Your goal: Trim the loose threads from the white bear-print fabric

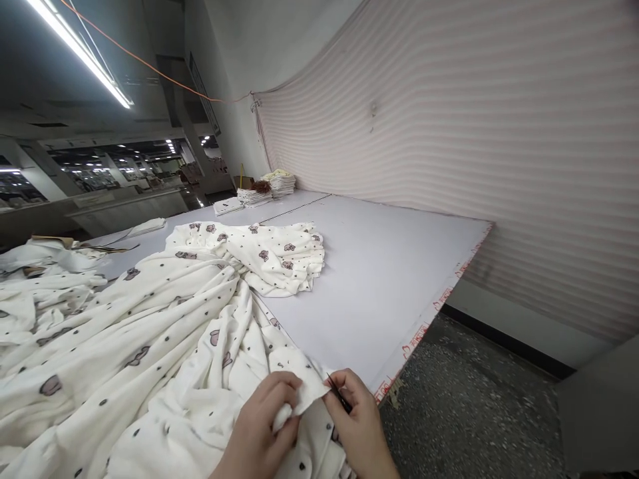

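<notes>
surface (379,286) ahead | printed white fabric (174,319) heaped on it, spreading left and forward from your hands | your left hand (264,422) nearer heap, grip pinching its edge | your right hand (359,419): grip holding dark pointed tool (341,398) at that edge

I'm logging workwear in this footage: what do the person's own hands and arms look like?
The left hand and right hand are bare, with no gloves or rings showing. No sleeve, watch or bracelet shows either.

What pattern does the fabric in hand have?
The fabric is white with small dark dots and mauve-grey motifs; clearest in the head view.
</notes>
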`<action>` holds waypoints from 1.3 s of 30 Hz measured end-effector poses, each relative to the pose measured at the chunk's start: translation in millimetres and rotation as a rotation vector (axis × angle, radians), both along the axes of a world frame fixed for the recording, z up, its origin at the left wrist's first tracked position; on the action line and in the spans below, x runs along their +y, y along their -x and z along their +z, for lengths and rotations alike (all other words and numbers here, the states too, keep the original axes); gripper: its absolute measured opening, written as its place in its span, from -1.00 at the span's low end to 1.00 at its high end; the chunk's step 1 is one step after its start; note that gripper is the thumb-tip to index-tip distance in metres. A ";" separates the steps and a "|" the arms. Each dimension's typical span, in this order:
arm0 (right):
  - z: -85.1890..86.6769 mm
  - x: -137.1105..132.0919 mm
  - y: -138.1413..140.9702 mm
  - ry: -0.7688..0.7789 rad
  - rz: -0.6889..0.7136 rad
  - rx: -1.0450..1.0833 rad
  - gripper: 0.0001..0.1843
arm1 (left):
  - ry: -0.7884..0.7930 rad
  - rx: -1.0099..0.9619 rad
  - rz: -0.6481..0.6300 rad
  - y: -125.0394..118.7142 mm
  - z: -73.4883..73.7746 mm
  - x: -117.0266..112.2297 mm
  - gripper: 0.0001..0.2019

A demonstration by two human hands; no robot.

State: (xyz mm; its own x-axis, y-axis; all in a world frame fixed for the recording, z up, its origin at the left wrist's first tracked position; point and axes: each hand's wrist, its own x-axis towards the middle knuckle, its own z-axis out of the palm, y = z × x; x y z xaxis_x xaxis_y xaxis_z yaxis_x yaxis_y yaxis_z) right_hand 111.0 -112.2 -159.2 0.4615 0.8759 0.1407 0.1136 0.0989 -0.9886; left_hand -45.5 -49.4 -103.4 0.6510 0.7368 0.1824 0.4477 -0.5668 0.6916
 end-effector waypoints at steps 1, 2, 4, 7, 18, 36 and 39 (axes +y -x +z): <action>2.1 -1.4 1.2 0.008 -0.012 0.019 -0.93 | 0.145 -0.017 -0.004 -0.5 4.3 1.7 -0.89; 3.9 -3.1 2.6 0.009 -0.022 0.029 -0.91 | 0.282 -0.031 0.006 -1.0 9.2 3.9 -0.87; 6.7 -6.3 5.5 -0.051 -0.028 0.014 -0.90 | 0.482 -0.050 0.050 -1.4 18.5 8.4 -0.86; 7.4 -7.8 10.3 -0.197 0.024 -0.113 -0.83 | 0.663 -0.092 0.084 0.7 25.3 12.7 -0.77; 0.3 -3.1 24.9 -0.042 -0.021 -0.140 -0.80 | 0.575 0.070 -0.014 -7.3 29.8 7.9 -0.71; 9.5 -18.8 19.2 0.059 0.130 0.103 -0.77 | 0.438 0.105 -0.016 -11.5 22.8 -4.9 -0.81; 5.3 -22.0 16.9 0.091 0.151 0.216 -0.69 | 0.356 0.134 -0.058 -11.0 26.7 -4.4 -0.80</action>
State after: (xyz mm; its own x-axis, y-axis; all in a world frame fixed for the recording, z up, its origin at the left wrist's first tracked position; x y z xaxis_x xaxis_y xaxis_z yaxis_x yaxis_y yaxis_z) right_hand 94.1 -134.2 -153.8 0.3355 0.9416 -0.0288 -0.1098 0.0087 -0.9939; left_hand -34.5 -53.9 -76.7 0.6939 0.7002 -0.1680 0.5223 -0.3288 0.7868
